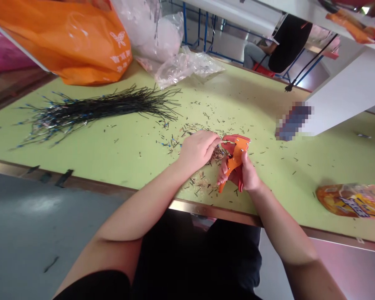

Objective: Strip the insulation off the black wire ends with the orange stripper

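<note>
From the head camera, the person's right hand [245,175] is closed around an orange wire stripper [236,156], its fingers wrapped around the tool's handles. The left hand [196,151] sits just beside the tool, its fingers pinched together on a thin wire [225,142] whose far end reaches the top of the stripper (the wire is so fine that its tip is hard to make out). Both hands are above a green desk [112,143], and small wire scraps [206,183] lie scattered across it around and beneath them. To the left of the hands lies a long bundle of black wires [96,110] with blue tips. Farther back on the desk, an orange plastic bag [71,46] sits next to a see-through plastic bag [187,66]. To the right, near the desk's front edge, lies a shiny yellow and orange snack bag [350,200]. A seated person [287,48] in a black top is visible well beyond the desk.
</note>
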A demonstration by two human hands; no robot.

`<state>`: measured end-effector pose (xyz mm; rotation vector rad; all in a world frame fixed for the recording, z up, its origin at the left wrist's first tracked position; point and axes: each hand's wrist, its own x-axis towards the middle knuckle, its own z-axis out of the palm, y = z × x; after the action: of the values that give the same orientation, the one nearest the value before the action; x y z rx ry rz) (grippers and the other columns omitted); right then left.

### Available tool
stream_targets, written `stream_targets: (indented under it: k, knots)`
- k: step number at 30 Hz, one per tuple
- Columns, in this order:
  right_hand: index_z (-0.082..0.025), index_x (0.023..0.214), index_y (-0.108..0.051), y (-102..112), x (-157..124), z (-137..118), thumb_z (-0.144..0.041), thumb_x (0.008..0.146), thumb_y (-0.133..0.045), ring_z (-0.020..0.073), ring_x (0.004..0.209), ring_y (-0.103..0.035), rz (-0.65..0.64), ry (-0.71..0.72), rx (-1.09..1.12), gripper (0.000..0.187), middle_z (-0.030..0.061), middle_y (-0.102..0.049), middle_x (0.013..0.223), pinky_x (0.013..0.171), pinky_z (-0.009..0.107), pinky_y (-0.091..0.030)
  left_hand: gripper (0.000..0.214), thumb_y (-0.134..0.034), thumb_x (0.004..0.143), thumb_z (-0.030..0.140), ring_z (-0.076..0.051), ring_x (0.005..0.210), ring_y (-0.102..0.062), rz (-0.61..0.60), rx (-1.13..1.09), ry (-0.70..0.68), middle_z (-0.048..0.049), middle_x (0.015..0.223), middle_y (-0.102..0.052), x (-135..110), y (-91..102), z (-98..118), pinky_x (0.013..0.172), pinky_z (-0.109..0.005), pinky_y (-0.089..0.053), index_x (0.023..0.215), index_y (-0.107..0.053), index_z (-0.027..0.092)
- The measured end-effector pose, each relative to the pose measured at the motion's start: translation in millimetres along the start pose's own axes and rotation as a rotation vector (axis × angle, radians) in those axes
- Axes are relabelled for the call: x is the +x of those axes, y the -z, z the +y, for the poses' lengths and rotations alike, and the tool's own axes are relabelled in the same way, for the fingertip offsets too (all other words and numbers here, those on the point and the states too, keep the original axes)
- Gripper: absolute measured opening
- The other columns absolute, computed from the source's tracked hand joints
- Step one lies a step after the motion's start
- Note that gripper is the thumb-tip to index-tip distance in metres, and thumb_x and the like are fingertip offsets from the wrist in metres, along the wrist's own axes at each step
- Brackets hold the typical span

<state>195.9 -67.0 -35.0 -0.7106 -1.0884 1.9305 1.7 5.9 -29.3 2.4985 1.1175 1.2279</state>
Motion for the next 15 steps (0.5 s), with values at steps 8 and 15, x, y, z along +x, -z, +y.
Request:
stream_targets:
  k: [8,15]
  knots:
    - [-0.018,0.081,-0.070,9,-1,-2,-0.093,0.088,-0.051,0.0183,0.060,-0.068,0.060,-0.012,-0.063,0.078,0.0036,-0.067,0.066,0.068,0.036,-0.064,0.029,-0.042,0.106,0.015,-0.025,0.093,-0.070,-0.153,0.112,-0.080,-0.0126,0.102,-0.077,1,8.9,2,0.071,-0.036,-0.051,0.113,-0.070,0.018]
    - [-0.019,0.077,-0.068,9,-2,-5,-0.094,0.086,-0.053,0.0180,0.060,-0.069,0.089,-0.048,-0.090,0.077,0.0027,-0.065,0.064,0.067,0.034,-0.062,0.028,-0.046,0.109,0.023,-0.023,0.082,-0.068,-0.140,0.100,-0.087,-0.0082,0.086,-0.077,3,15.5,-2,0.070,-0.036,-0.048,0.101,-0.073,0.021]
